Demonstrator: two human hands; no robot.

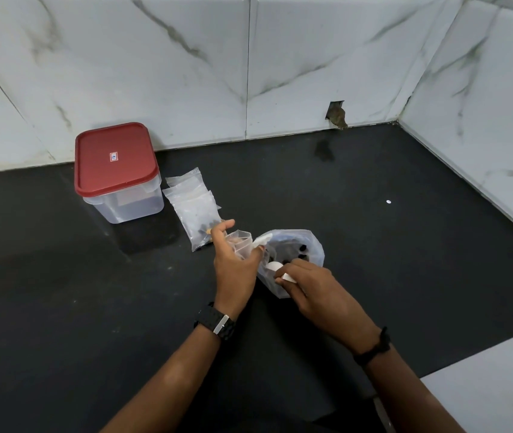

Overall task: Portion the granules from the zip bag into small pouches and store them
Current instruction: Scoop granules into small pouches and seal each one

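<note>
Landmark: the zip bag [292,260], clear plastic, crumpled and standing open on the black counter [92,307], with a few dark granules [302,249] visible through its wall.

Right hand [308,289]: at the near side of the zip bag, fingers curled round a small white scoop [275,267] whose bowl sits at the bag's mouth. A dark band [374,345] is on that wrist.

Left hand [233,264]: just left of the zip bag, thumb and fingers pinching a small clear pouch [242,242] held upright with its mouth open; forefinger raised and apart. A black watch [216,321] is on that wrist.

Pile of small pouches [194,204]: left of and beyond the zip bag, lying flat and overlapping on the counter; clear, the nearest one showing dark granules at its lower end, just beside the left hand's fingertips.

Storage box [124,201]: farther left of the zip bag and beyond the pile, translucent body, red lid [114,157] closed, small label on top; it stands near the marble-patterned wall tiles [186,73].
</note>
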